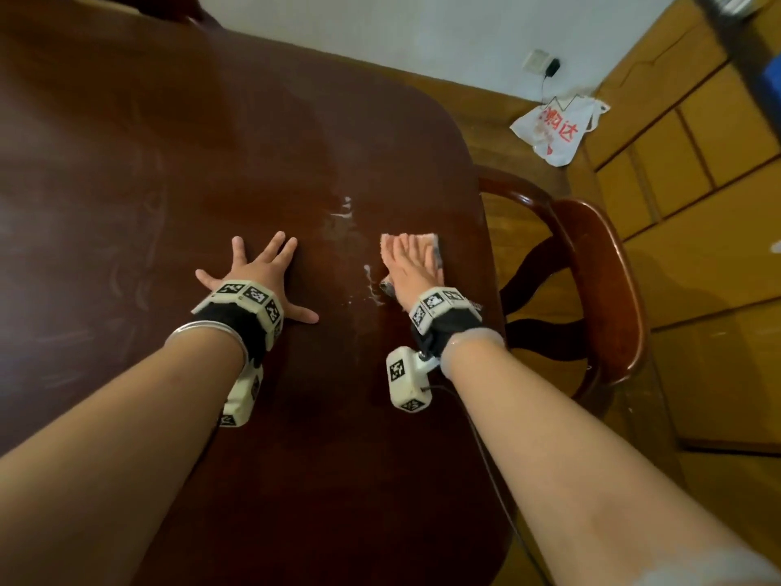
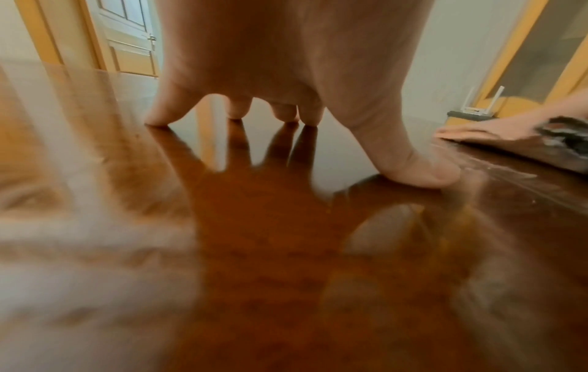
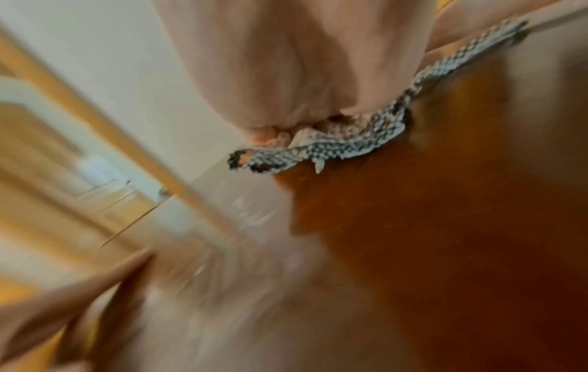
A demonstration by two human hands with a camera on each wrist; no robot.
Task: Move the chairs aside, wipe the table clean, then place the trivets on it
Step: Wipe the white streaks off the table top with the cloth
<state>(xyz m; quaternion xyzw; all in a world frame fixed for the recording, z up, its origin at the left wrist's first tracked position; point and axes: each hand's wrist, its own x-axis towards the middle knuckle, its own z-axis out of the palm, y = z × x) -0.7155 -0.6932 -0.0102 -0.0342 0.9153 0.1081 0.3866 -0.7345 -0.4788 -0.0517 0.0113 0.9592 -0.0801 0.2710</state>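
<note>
A dark red-brown wooden table (image 1: pixel 177 154) fills the head view. My right hand (image 1: pixel 412 262) lies flat with straight fingers on a pink cloth (image 1: pixel 422 241) with a grey checked underside (image 3: pixel 321 151), pressing it on the table near the right edge. White smears (image 1: pixel 344 213) and wet streaks (image 1: pixel 372 289) lie to the left of the cloth. My left hand (image 1: pixel 258 272) is spread flat on the table, fingertips (image 2: pixel 156 118) and thumb touching the wood. A wooden chair (image 1: pixel 591 285) stands just past the table's right edge. No trivets are in view.
A white plastic bag with red print (image 1: pixel 558 129) lies on the yellow wooden floor by the wall, under a socket with a charger (image 1: pixel 549 67). Another chair back (image 1: pixel 198 10) shows at the table's far side. A door (image 2: pixel 130 37) stands beyond the table.
</note>
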